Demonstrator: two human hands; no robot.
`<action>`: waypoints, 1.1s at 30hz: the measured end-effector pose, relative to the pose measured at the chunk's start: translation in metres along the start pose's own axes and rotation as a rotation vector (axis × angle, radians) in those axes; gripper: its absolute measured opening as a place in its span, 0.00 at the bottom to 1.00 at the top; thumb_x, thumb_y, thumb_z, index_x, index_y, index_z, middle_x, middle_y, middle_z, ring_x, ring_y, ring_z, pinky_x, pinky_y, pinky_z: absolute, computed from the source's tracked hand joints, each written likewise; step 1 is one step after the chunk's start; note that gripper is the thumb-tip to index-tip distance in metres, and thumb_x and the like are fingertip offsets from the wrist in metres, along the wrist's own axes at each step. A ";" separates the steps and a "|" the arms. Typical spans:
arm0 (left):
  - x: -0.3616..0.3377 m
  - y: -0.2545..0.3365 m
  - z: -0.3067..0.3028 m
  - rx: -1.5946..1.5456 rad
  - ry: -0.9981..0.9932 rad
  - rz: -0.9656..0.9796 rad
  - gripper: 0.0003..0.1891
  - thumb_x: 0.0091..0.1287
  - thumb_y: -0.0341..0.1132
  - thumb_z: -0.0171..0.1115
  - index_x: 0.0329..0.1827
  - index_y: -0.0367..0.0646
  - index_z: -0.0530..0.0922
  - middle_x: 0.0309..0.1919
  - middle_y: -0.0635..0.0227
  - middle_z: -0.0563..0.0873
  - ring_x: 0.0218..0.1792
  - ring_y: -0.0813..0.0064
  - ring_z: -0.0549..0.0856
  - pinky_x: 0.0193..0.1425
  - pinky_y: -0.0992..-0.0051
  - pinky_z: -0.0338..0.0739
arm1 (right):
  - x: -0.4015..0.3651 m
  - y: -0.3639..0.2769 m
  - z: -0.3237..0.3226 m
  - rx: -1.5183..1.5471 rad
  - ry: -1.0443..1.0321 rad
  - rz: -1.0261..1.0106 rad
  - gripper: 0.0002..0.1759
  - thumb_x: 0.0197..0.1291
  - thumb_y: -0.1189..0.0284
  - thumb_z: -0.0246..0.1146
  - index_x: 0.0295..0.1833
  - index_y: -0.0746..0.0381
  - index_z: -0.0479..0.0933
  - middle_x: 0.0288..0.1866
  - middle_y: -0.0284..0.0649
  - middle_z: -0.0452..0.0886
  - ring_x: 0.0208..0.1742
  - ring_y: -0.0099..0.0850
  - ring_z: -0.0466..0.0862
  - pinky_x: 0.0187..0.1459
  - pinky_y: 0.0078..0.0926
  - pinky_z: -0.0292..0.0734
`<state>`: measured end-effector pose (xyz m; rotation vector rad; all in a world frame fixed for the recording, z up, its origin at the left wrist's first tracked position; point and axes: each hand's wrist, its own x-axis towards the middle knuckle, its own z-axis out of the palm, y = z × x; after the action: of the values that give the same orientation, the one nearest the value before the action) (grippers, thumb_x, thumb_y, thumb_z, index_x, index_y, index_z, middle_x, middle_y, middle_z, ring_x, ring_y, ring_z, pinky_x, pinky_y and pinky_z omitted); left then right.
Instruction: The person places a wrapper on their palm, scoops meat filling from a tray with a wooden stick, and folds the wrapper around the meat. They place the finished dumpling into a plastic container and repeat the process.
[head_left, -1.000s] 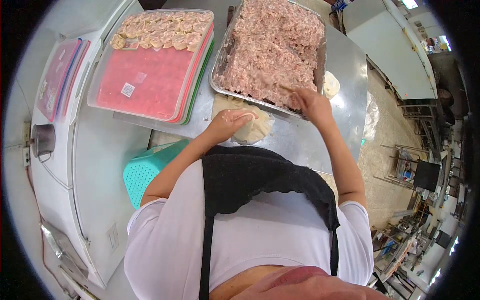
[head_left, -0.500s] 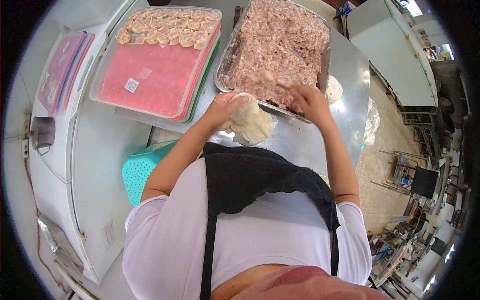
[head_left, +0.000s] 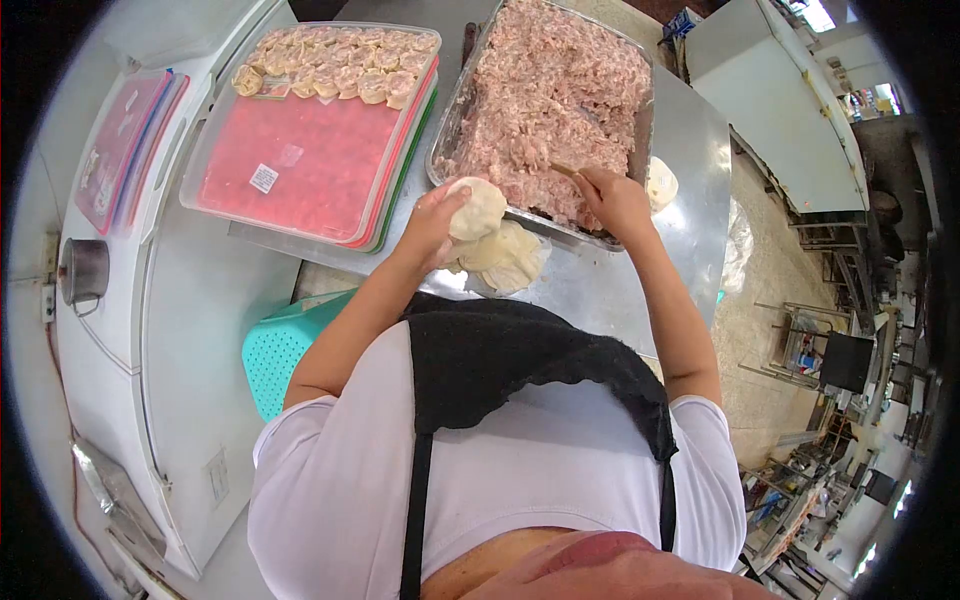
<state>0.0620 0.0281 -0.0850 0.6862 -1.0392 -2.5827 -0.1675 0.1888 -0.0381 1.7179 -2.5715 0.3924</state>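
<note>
My left hand [head_left: 428,226] holds a round, pale dumpling wrapper [head_left: 480,208] by its left edge, near the front corner of a deep metal tray [head_left: 560,229]. Below it, more wrappers [head_left: 512,258] lie in a loose pile on the steel table. Closed around a thin wooden stick [head_left: 564,169], my right hand [head_left: 617,205] is over the tray's front side. The stick's tip is at the pink minced meat filling [head_left: 560,90], which fills most of the tray. Whether the tip carries any filling is hard to make out.
Left of the meat, a stack of plastic trays [head_left: 290,200] has rows of filled dumplings [head_left: 345,62] on top. More wrappers [head_left: 661,184] sit right of the metal tray. A turquoise basket [head_left: 275,350] stands below the table's left side, beside a white freezer [head_left: 190,320].
My left hand has lifted one wrapper off the pile, where it was gripping a fold of it before. My right hand stays near the meat, the stick shifting slightly.
</note>
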 end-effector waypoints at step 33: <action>0.060 0.062 0.109 -0.591 0.070 0.131 0.36 0.64 0.62 0.55 0.58 0.35 0.72 0.61 0.48 0.73 0.65 0.47 0.68 0.71 0.47 0.59 | -0.020 -0.057 -0.086 -0.028 0.013 -0.064 0.13 0.64 0.71 0.56 0.54 0.57 0.73 0.36 0.45 0.78 0.38 0.45 0.82 0.37 0.41 0.77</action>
<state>-0.0409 0.0220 0.0079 0.5225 -0.2525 -2.5308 -0.1180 0.2048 0.0530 1.7772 -2.4933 0.3627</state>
